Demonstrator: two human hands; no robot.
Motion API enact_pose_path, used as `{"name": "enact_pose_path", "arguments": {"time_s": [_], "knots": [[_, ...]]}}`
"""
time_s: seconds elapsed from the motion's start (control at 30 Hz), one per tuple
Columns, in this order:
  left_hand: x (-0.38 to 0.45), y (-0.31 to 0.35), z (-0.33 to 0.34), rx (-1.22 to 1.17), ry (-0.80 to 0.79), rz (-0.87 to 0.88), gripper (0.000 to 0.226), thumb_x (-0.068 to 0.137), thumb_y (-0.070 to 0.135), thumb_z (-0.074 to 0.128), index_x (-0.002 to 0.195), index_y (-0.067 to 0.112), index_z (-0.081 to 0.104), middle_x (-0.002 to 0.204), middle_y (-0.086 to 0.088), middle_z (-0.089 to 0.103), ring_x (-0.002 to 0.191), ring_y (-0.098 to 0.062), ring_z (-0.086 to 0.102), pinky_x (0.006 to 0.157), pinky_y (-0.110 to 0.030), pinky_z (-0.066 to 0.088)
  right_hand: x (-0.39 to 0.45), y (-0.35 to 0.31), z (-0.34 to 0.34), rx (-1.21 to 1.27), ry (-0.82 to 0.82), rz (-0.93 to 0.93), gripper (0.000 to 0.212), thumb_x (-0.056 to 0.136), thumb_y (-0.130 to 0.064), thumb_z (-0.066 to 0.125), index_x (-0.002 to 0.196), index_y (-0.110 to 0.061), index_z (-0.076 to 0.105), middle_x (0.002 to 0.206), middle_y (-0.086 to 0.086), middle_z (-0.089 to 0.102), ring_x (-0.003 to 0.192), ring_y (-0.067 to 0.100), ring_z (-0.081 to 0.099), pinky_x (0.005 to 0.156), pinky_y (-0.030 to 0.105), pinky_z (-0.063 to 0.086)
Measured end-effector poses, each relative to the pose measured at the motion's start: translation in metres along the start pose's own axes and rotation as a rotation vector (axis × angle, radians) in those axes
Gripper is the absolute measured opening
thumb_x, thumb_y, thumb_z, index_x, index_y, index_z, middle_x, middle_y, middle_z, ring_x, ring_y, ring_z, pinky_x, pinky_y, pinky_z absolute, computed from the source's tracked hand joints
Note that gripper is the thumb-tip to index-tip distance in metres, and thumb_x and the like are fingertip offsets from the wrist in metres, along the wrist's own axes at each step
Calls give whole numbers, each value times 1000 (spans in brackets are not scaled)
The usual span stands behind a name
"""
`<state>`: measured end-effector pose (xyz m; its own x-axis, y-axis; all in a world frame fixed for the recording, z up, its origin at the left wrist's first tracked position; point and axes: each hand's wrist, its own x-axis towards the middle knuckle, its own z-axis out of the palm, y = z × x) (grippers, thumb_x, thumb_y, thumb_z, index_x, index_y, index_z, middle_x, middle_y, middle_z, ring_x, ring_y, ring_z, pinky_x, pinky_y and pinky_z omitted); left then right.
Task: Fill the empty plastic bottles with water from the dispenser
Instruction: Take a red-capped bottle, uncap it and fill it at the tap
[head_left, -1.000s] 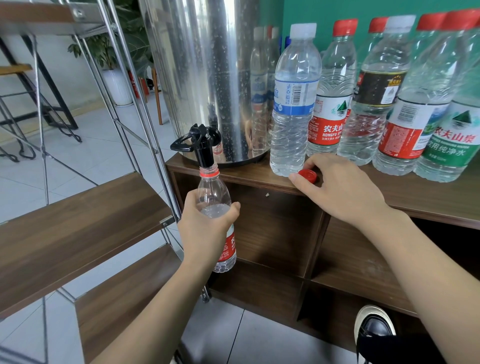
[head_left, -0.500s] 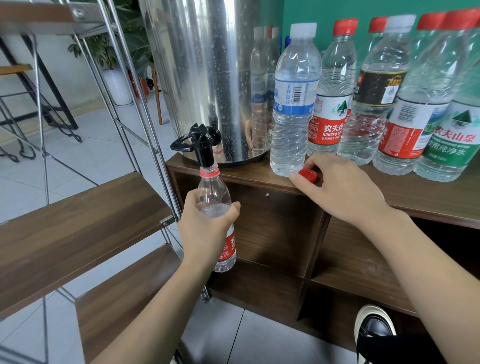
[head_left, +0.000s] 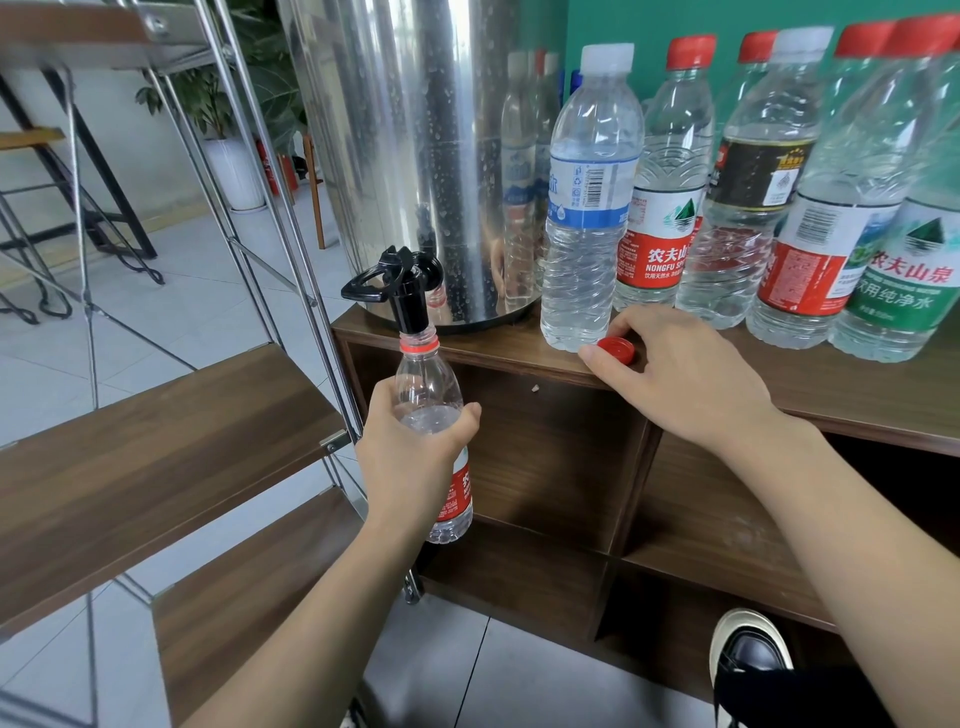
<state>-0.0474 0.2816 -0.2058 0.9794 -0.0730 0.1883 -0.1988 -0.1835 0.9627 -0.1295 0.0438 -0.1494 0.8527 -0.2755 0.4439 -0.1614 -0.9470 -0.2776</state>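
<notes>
One bottle (head_left: 434, 415) is under way: the left hand (head_left: 410, 457) grips it round the middle, fingers curled about the body, and holds its open mouth right up under the black tap (head_left: 402, 291) of the steel dispenser (head_left: 405, 156) at centre frame. Water shows in it to about the shoulder, so by my reckoning this fill is nearly done, with only the neck left. Whether water is running just now is too fine to tell. The right hand (head_left: 680, 374) rests on the table (head_left: 857, 395) at centre right, fingers lightly bent, its fingertips touching the loose red cap (head_left: 615, 349), which lies just beside the white-capped bottle (head_left: 589, 208). Capped bottles in the upper right look full, apparently finished. Left to do, as I judge it: shut off the tap, screw on the cap, and stand this bottle with the row.
</notes>
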Motion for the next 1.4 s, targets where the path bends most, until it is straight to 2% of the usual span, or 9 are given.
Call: {"name": "enact_pose_path", "arguments": {"time_s": [0.2, 0.47, 0.73, 1.0, 1.4], "knots": [[0, 0, 0, 12, 1, 6, 55, 79, 36, 89, 123, 29, 56, 108, 19, 62, 104, -8, 62, 90, -34, 48, 0, 1, 1, 12, 2, 7, 43, 92, -68, 48, 96, -27, 59, 92, -5, 59, 87, 22, 57, 74, 38, 48], [-2, 2, -1, -2, -2, -2, 58, 80, 33, 89, 128, 25, 56, 116, 10, 65, 109, -15, 64, 96, -38, 51, 1, 1, 1, 5, -1, 6, 44, 92, -69, 46, 98, -27, 59, 95, -5, 60, 89, 22, 57, 74, 37, 48], [-1, 0, -1, 4, -3, -2, 55, 79, 35, 89, 123, 30, 56, 110, 18, 62, 105, -8, 62, 86, -29, 46, 1, 2, 2, -6, 6, -10, 44, 93, -69, 46, 97, -27, 58, 92, -5, 59, 85, 20, 56, 69, 34, 43], [-1, 0, -1, 8, 1, -8, 55, 79, 36, 90, 123, 29, 57, 115, 11, 65, 109, -14, 64, 92, -35, 50, 1, 2, 2, -12, 6, -11, 43, 93, -68, 46, 97, -27, 58, 91, -5, 59, 85, 20, 56, 69, 33, 40], [-2, 2, -1, -1, 12, -16, 56, 78, 36, 90, 122, 27, 59, 114, 9, 67, 108, -16, 66, 96, -43, 55, 0, 0, 0, -4, -7, 14, 46, 91, -70, 45, 98, -27, 59, 97, -3, 61, 90, 24, 58, 75, 39, 50]]}}
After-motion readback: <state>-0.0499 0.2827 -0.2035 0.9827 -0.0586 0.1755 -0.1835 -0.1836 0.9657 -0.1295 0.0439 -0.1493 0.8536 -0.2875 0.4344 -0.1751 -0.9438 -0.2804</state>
